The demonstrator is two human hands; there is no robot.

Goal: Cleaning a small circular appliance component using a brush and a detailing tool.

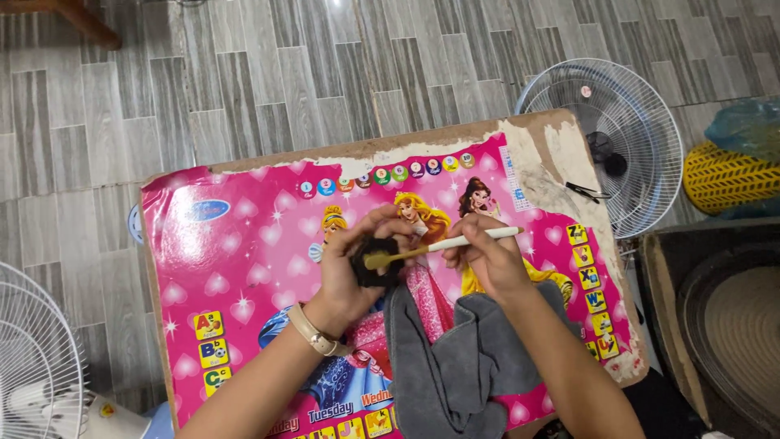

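My left hand (357, 264) grips a small black part (375, 262) above a pink cartoon-printed table top (236, 268). A pale watch strap sits on that wrist. My right hand (486, 260) holds a small brush (455, 243) with a white handle; its yellowish bristle end touches the black part. A grey cloth (455, 358) lies crumpled on the table just below both hands.
A white fan guard (626, 138) lies on the tiled floor at the table's far right corner, and another fan (36, 366) stands at the left. A yellow ribbed object (727, 179) and a dark box (715, 325) are at the right. The table's right edge is peeled and worn.
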